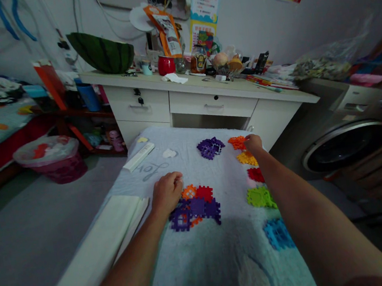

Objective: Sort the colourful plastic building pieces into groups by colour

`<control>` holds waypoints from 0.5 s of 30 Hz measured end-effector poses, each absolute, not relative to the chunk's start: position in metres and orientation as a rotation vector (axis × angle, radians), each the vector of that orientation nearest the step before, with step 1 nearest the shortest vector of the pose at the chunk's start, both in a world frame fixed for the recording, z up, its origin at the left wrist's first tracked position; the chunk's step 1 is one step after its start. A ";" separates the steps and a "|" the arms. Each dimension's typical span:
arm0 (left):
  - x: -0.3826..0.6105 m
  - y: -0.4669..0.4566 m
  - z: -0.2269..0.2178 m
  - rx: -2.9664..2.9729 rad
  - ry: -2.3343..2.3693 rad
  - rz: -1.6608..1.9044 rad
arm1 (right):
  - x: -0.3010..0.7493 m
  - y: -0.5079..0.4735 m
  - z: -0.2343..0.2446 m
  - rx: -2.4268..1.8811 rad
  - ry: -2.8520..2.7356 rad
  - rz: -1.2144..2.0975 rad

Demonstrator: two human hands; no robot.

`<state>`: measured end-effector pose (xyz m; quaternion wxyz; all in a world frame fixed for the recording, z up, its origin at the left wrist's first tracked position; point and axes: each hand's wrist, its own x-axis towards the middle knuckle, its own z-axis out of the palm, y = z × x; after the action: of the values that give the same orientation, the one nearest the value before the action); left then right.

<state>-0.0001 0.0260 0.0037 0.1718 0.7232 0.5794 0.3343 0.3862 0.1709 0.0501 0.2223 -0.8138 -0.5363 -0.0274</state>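
Observation:
My left hand (168, 193) rests on the cloth with its fingers curled in, beside a group of interlocking plastic tiles (197, 205) in purple, red and orange; I see nothing in it. Farther off, my right hand (254, 143) has its fingertips pinched at the edge of a pile of orange interlocking tiles (237, 143). Down the right side lie sorted piles: yellow tiles (247, 158), red tiles (256, 175), green tiles (261, 197) and blue tiles (279, 234). Purple tiles (210, 148) form another pile at the far middle. My right forearm partly covers the red and green piles.
A pale cloth (206, 271) covers the surface. Along its left edge lie a white strip (139, 157) and a folded white panel (95, 247). Behind stands a white desk (214, 105) with a watermelon piece (103, 54) and jars. A washing machine (344, 119) is at right, a pink bin (52, 162) at left.

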 end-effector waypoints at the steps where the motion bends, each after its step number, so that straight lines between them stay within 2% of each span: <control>1: 0.000 0.026 0.004 2.055 1.646 0.947 | 0.387 0.169 0.052 -2.250 -1.474 -0.078; 9: 0.000 0.026 0.004 2.064 1.651 0.956 | 0.351 0.124 0.097 -2.058 -1.588 -0.043; 12: 0.001 0.025 0.004 2.058 1.652 0.955 | 0.313 0.085 0.102 -1.857 -1.828 0.171; 15: 0.001 0.024 0.005 2.049 1.650 0.958 | 0.273 0.038 0.087 -1.627 -2.148 0.448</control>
<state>0.0007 0.0243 0.0048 0.1701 0.7213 0.5807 0.3372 0.2732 0.0378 0.0874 0.2035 -0.5830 -0.7700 0.1606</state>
